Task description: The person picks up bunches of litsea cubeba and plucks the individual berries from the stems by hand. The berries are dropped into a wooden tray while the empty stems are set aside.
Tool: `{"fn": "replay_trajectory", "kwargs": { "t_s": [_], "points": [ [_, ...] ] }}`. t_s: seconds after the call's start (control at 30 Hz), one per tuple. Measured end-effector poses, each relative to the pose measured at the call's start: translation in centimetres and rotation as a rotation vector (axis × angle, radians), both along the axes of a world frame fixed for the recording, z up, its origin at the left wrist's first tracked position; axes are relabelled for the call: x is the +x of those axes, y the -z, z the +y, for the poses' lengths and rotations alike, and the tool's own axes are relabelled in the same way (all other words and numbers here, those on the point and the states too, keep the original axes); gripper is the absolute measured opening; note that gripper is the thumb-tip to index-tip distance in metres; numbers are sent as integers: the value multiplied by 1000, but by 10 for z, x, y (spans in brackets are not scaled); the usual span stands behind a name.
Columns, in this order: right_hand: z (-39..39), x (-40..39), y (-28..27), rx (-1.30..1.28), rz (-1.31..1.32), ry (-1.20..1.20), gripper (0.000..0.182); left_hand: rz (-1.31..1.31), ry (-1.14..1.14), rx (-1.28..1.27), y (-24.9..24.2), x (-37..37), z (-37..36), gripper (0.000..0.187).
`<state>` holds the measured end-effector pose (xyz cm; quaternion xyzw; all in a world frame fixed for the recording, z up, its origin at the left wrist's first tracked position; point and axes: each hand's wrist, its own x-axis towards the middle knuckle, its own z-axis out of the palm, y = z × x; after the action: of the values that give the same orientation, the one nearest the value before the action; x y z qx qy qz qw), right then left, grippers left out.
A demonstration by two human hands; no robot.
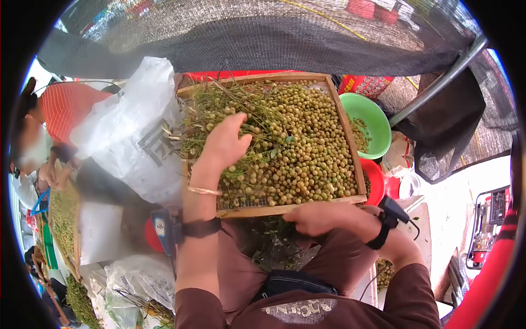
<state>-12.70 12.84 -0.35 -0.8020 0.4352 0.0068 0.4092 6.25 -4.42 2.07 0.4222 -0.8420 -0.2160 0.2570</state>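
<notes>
Round green-brown fruits (312, 142) fill much of a wooden-framed tray (345, 123) in front of me. Thin green stems (219, 98) with fruits on them lie over the tray's left part. My left hand (227, 142) is over these stems, thumb and fingers apart, with nothing seen in it. Below the tray's front edge is my right hand (312, 218), its fingers bent together near the wood; what it holds, if anything, is too small to make out. Both wrists wear dark bands.
A green bowl (377, 123) and a red bowl (374, 181) stand right of the tray. White plastic bags (137, 131) lie left. At the far left a person in a striped red top (68, 109) is beside another fruit tray (63, 219). A metal pole (438, 82) slants at right.
</notes>
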Motion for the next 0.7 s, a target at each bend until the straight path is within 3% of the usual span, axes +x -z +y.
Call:
{"fn": "replay_trajectory", "kwargs": {
  "t_s": [0.03,0.07,0.17,0.23,0.3,0.4,0.47,0.5,0.53,0.57,0.63,0.7],
  "points": [
    [2,6,0,66,239,-71,19,-134,-7,77,8,5,-2,39],
    [-7,7,7,92,278,-129,20,-190,-1,25,17,9,-4,34],
    [-59,7,-32,85,124,1,19,-246,15,33,0,5,2,33],
    [-80,24,-31,120,167,-79,18,-311,10,-12,7,6,-2,29],
    [-70,47,2,289,17,-491,19,-361,64,-71,8,10,-1,25],
    [-64,58,11,426,9,-617,18,-307,64,-56,6,16,-2,18],
    [-97,49,-16,213,-75,-257,16,-285,46,-26,8,19,0,16],
    [-115,46,-28,146,14,51,14,-289,53,-14,8,20,-1,15],
    [-130,38,-17,-327,-99,322,14,-297,65,-10,7,21,-2,14],
    [-150,35,-20,-392,-92,561,20,-300,67,-10,8,20,-1,14],
    [-181,25,-4,-847,59,645,37,-254,39,-63,10,17,1,8],
    [-200,31,9,-767,183,656,38,-248,27,-66,9,14,2,8]
  ]
}}
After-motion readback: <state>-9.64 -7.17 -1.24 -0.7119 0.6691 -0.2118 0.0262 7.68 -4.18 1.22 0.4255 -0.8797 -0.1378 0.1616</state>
